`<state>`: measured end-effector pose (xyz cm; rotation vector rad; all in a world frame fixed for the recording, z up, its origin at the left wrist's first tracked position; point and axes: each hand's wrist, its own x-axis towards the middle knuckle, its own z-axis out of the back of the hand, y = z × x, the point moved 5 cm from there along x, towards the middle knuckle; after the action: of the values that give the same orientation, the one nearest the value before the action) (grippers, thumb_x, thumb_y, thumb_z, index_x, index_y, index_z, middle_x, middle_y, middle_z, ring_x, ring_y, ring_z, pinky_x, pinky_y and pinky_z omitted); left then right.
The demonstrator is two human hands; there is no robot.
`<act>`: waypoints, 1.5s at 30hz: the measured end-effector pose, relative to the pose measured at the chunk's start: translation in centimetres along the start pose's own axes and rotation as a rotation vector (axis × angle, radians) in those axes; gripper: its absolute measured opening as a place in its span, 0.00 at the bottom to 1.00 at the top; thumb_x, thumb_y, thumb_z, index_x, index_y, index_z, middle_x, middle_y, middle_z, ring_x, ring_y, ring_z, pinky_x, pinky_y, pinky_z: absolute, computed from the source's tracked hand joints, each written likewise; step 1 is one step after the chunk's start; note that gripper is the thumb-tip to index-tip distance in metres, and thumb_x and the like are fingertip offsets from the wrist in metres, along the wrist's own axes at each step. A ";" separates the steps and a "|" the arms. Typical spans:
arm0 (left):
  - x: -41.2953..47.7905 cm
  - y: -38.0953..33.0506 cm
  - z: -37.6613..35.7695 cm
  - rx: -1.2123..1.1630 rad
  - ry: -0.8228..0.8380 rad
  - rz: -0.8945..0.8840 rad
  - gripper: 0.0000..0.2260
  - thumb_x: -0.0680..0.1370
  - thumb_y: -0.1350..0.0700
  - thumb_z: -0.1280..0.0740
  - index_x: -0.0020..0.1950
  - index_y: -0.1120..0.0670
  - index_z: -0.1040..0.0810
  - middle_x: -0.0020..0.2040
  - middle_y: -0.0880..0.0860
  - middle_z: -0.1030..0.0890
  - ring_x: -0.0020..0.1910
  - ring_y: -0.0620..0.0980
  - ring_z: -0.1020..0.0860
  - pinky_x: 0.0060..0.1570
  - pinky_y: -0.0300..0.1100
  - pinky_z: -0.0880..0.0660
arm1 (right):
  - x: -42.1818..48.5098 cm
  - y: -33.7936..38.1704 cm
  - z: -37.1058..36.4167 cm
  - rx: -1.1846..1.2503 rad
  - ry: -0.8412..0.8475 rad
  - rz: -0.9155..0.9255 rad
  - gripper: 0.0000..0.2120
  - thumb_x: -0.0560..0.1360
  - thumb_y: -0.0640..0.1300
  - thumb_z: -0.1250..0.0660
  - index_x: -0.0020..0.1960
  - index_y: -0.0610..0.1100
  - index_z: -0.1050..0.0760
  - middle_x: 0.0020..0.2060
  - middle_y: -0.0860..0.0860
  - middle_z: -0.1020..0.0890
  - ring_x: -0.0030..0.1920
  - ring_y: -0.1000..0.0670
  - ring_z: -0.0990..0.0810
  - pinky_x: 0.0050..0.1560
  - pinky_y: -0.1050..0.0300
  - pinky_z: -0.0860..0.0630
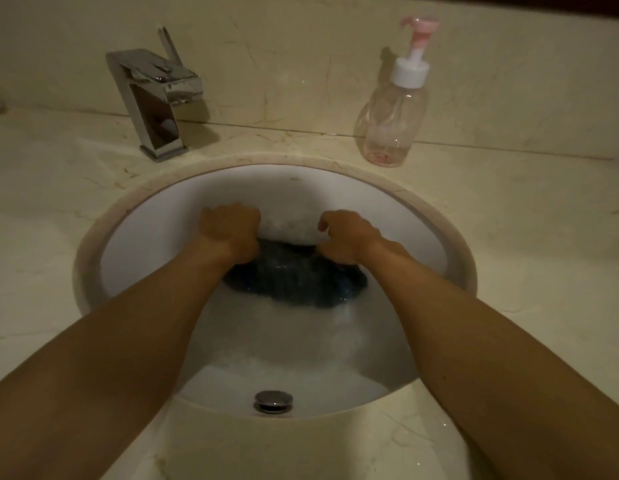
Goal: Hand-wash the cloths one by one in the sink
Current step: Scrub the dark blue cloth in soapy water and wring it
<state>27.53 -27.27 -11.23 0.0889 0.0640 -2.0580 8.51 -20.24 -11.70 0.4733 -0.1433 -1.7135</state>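
Writing: the soap pump bottle carries a pink mark near its base, too blurred to read.
Left hand: the left hand is curled into a fist and grips the far left edge of the cloth, knuckles up, against the far wall of the basin.
Right hand: the right hand is also curled tight, fingers bent under, and holds the far right edge of the same cloth.
Cloth: the dark blue cloth lies bunched in the sudsy water in the middle of the sink, stretched between the two hands.
Foam: a mound of white foam sits between the hands, just beyond the cloth.
Faucet: the square chrome faucet stands on the marble countertop at the back left.
Bottle: clear plastic, white collar, pink pump head, at the back right, nearly empty.
Overflow fitting: a round chrome overflow fitting sits in the near wall of the sink.
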 end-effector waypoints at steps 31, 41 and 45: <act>0.7 -1.2 -0.1 -0.296 0.116 -0.163 0.09 0.80 0.49 0.34 0.50 0.54 0.22 0.51 0.56 0.20 0.50 0.57 0.22 0.53 0.50 0.26 | 0.0 1.8 -1.7 -0.105 0.153 0.117 0.18 0.75 0.61 0.31 0.55 0.48 0.21 0.48 0.50 0.19 0.50 0.45 0.20 0.53 0.47 0.22; -0.6 -2.7 -1.9 -0.051 0.465 -0.115 0.15 0.81 0.51 0.34 0.64 0.58 0.24 0.56 0.57 0.21 0.50 0.56 0.21 0.52 0.49 0.22 | -0.1 1.9 -2.6 -0.015 0.208 0.016 0.12 0.80 0.49 0.34 0.52 0.41 0.20 0.45 0.43 0.17 0.39 0.45 0.20 0.41 0.52 0.21; -1.2 -1.8 -1.0 0.092 0.411 -0.067 0.13 0.80 0.52 0.32 0.60 0.59 0.23 0.51 0.57 0.22 0.46 0.55 0.22 0.48 0.48 0.23 | -0.6 1.5 -1.5 0.057 0.182 -0.015 0.13 0.82 0.49 0.37 0.52 0.39 0.22 0.44 0.45 0.20 0.43 0.43 0.21 0.43 0.53 0.25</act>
<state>26.59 -25.25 -12.14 0.5727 0.2291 -2.0795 10.58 -19.70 -12.37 0.6714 -0.0566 -1.6755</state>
